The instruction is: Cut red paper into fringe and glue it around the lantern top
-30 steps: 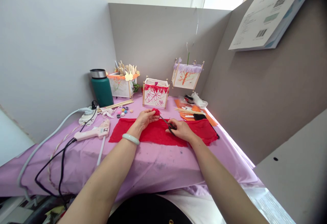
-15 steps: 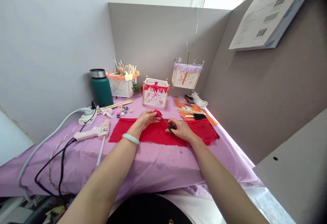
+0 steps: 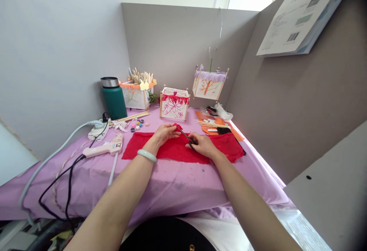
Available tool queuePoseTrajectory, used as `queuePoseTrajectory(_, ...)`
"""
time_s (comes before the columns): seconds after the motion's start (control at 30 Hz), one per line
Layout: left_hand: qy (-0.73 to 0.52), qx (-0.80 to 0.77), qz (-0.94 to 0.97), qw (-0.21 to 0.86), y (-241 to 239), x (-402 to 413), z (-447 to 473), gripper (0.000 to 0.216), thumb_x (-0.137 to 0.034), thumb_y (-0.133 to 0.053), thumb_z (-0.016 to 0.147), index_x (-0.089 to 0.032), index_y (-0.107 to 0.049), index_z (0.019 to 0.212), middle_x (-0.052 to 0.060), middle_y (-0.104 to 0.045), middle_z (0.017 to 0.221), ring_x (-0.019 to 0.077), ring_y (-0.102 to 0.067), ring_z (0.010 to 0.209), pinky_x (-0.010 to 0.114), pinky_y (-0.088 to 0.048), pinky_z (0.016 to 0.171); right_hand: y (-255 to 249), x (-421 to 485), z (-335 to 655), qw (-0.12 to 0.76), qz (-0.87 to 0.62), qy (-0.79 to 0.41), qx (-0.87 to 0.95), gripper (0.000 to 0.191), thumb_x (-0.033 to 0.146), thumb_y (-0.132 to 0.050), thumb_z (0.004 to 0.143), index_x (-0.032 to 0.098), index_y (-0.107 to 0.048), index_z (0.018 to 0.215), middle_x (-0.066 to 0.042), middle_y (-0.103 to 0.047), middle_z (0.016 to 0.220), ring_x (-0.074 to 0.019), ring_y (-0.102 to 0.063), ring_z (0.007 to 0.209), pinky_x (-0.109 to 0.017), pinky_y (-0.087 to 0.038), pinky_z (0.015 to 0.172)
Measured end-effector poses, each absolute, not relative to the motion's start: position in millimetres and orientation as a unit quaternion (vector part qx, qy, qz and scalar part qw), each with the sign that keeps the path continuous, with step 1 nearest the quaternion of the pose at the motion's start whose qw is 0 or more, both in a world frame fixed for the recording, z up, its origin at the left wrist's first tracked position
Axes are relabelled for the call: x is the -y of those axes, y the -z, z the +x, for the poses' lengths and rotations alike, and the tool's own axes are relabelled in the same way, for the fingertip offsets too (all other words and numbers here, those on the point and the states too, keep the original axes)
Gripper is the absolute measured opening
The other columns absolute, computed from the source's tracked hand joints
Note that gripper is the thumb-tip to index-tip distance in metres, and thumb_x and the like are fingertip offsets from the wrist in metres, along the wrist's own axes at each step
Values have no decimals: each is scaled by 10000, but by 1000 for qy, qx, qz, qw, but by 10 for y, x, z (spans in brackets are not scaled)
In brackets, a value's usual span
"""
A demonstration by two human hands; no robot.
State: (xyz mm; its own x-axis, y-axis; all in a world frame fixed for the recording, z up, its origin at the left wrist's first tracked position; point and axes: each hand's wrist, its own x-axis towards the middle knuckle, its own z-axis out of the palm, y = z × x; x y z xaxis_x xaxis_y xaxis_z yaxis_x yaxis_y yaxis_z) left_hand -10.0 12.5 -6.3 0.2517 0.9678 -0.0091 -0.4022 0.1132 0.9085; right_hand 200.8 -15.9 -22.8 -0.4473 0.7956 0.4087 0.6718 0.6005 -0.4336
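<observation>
My left hand point(image 3: 165, 134) pinches a small bunched piece of red fabric point(image 3: 177, 127) between thumb and fingers. Black-handled scissors point(image 3: 191, 143) are held in my right hand point(image 3: 202, 144), their blades pointing up and left to the pinched piece. Whether the blades are parted cannot be made out. Beneath both hands a wide red cloth point(image 3: 180, 153) lies spread across the purple tablecloth point(image 3: 177, 182). Just behind stands a white paper lantern point(image 3: 174, 107) with wooden corner sticks, a red fringe and a drawn flower.
On the left are a green bottle point(image 3: 114, 100), a pink glue gun point(image 3: 104, 148), a power strip point(image 3: 99, 130) and loose cables. Several small buttons point(image 3: 137, 125) lie near wooden sticks. A purple-fringed lantern point(image 3: 209, 85) hangs at the back; orange sheets point(image 3: 239, 133) lie at right.
</observation>
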Motion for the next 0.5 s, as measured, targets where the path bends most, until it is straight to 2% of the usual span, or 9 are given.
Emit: queuePoseTrajectory(0.5, -513, -339, 424, 665, 49, -104, -88, 42, -83, -603, 759, -76, -602, 800, 111, -672, 709, 193, -672, 639, 272, -534, 615, 245, 141, 2010, 293, -437, -106, 843, 322, 457, -608, 739, 206, -578, 940, 29, -564, 625, -110, -489, 547, -200, -314, 535)
